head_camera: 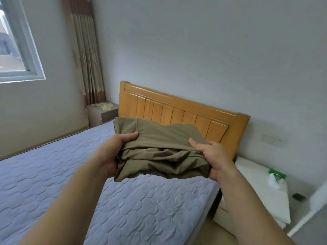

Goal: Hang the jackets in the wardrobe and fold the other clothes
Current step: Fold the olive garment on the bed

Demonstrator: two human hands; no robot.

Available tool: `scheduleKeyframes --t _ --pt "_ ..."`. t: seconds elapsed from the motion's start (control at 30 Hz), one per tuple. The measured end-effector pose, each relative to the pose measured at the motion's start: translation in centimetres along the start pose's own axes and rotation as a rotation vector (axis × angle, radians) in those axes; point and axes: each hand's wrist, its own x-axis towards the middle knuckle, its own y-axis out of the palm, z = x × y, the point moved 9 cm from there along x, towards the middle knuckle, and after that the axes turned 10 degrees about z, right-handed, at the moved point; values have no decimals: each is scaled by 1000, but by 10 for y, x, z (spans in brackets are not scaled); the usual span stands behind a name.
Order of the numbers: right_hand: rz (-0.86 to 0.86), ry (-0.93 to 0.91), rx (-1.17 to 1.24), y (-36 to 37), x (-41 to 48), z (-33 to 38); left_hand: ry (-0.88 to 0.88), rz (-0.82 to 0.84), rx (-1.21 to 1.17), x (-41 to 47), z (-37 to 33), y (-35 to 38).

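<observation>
Left hand [113,152]: gripped the left edge of the garment, thumb lying on top of the cloth; the fingers were under the fabric and out of sight.
Right hand [212,158]: gripped the right edge of the same garment, thumb pressed on top, fingers curled beneath.
Olive-brown garment [159,147]: folded into a loose bundle of several layers, stretched between the two hands; its far edge rose beyond the thumbs.
Bed [70,183]: blue quilted mattress, lying below both hands and the garment.
Headboard [177,110]: orange wood with upright slats, just beyond the hands, partly covered by the garment.
White nightstand [256,191]: to the right of the right hand, beside the bed.
Green-and-white item [276,175]: on the nightstand, farther right; too blurred to identify.
Bedside cabinet [102,114]: beyond the left hand, under the curtain [85,50].
</observation>
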Motion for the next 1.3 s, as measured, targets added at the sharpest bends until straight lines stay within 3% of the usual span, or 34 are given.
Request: scheduleKeyframes --t 0.2,0.33,0.77,0.97,1.3 --pt "-167 -63 52 -48 -90 25 -19 214 102 -10 -5 73" --pt "-373 -178 15 -92 -171 45 -47 378 139 -12 5 137" --pt "-897 -521 -34 -224 -445 132 -130 937 174 -93 78 433" --pt "-1067 -638 -162 -256 -537 167 -182 1131 154 -122 111 544" --pt "-1371 -676 -510 -285 -614 251 -259 1445 -2 -143 137 699"
